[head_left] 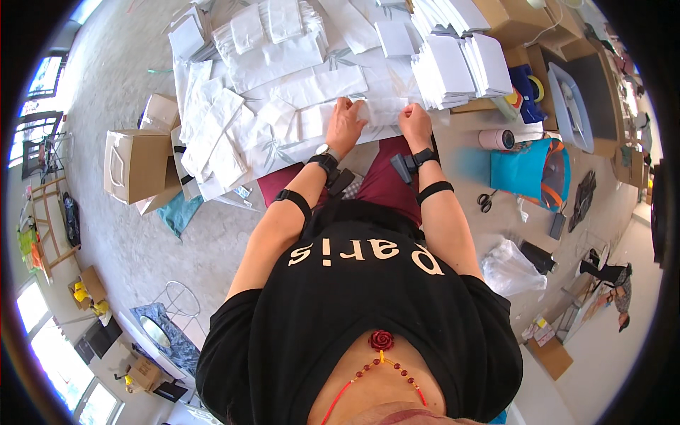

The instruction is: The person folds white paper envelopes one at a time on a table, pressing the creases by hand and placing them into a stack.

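A thin translucent plastic bag lies stretched flat between my hands at the near edge of the table. My left hand is closed at its left end, thumb and fingers pinched together. At the opposite end, my right hand has curled fingers closed on the bag's edge. More translucent bags spread over the table just beyond my left hand, and a loose pile of them lies to the left. Stacks of folded white sheets stand beyond my right hand.
A patterned white cover drapes the table. Cardboard boxes stand at the left. To the right are a pink cup-like cylinder, a blue bag, a blue-grey plastic bin and black scissors on the floor.
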Tool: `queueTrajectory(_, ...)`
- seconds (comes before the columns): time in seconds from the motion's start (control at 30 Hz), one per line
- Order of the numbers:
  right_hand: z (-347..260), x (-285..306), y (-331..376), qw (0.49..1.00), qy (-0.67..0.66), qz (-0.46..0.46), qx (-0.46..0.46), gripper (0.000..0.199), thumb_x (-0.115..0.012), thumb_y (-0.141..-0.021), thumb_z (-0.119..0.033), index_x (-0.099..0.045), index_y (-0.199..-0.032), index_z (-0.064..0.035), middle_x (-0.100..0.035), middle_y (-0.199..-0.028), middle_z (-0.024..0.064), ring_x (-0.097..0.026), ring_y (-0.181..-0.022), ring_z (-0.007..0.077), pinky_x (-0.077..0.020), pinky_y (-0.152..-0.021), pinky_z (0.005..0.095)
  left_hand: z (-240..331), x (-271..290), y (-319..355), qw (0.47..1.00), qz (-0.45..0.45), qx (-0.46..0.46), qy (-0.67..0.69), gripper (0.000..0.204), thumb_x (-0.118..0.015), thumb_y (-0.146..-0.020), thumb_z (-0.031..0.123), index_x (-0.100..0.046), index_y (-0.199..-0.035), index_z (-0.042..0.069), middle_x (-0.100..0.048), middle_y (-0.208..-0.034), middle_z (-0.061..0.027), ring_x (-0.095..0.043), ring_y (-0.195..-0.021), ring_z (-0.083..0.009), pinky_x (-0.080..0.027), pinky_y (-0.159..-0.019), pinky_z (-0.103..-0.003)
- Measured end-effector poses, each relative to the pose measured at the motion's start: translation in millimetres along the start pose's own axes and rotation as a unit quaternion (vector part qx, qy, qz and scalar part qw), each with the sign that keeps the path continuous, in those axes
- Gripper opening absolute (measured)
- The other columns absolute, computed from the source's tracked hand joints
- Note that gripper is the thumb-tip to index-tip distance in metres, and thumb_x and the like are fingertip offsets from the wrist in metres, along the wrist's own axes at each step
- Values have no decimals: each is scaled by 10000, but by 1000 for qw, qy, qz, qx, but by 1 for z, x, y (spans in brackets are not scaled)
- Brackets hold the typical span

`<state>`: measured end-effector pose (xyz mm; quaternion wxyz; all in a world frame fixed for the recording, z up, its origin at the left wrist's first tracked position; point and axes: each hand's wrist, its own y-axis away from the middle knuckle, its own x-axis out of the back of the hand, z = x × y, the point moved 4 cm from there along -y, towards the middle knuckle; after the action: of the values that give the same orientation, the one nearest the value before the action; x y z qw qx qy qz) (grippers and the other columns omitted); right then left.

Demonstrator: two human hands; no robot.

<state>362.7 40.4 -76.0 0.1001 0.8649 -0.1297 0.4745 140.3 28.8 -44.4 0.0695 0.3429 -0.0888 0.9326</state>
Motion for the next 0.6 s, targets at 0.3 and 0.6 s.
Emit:
queueTrajectory(0.3,0,18,12,989,-92,108,29,211,-716,-865,-196,-646,-972,-28,-715,-925,179,-698,-911,366,-545,-809,478,-1,-1,0,1000,3,-11,-4,546,-805,-817,98,-633,-1332,46,-547,-1173,-187,-608,-1058,-381,-521,-920,-446)
queueTrajectory(0.6,-1,-8,0,999,51,-2,4,260,-721,-869,-250,-667,-966,-16,-702,-1000,195,-666,-1007,397,-533,-849,505,0,-1,-1,1000,-1,0,-7,539,-804,-817,106,-645,-1328,48,-554,-1162,-177,-605,-1067,-374,-516,-929,-445)
